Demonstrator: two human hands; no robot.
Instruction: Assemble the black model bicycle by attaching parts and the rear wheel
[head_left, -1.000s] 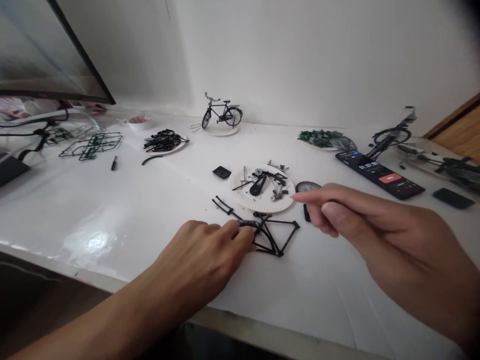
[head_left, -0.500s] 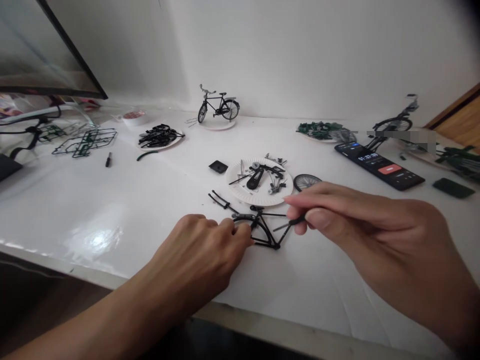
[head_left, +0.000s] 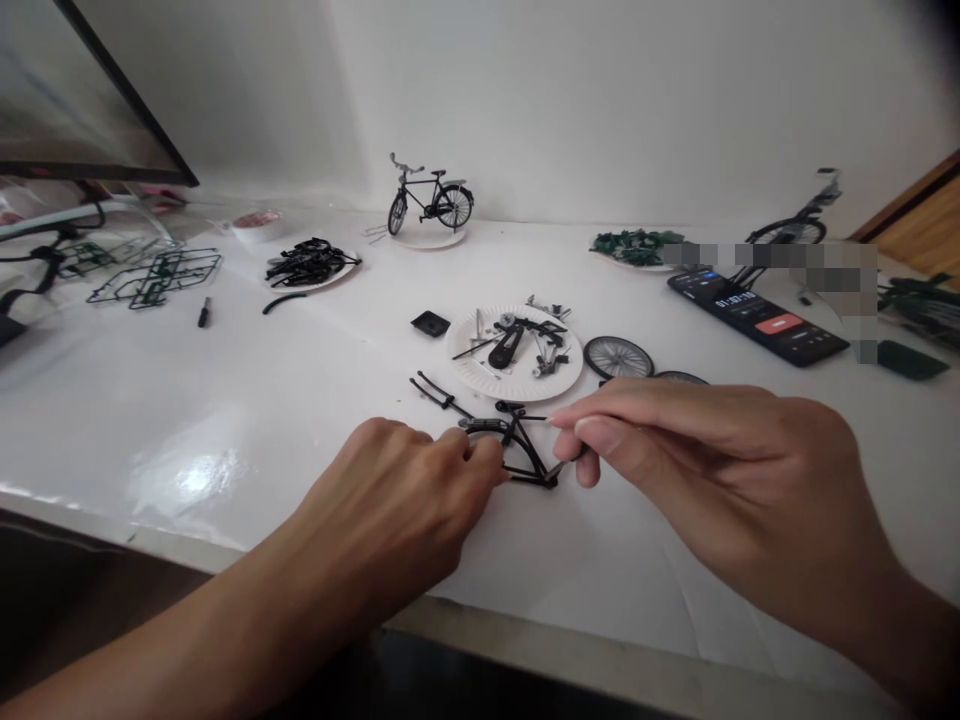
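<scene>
Now right hand (head_left: 720, 480) has drawn closer — fingertips at bike frame (head_left: 526, 456)

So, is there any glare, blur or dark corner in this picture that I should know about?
Head view: a glare patch shines on the white table left of the left hand; a pixelated block hides things behind the phone; the top right corner is dark; the black frame at its fingertips looks sharp.
</scene>
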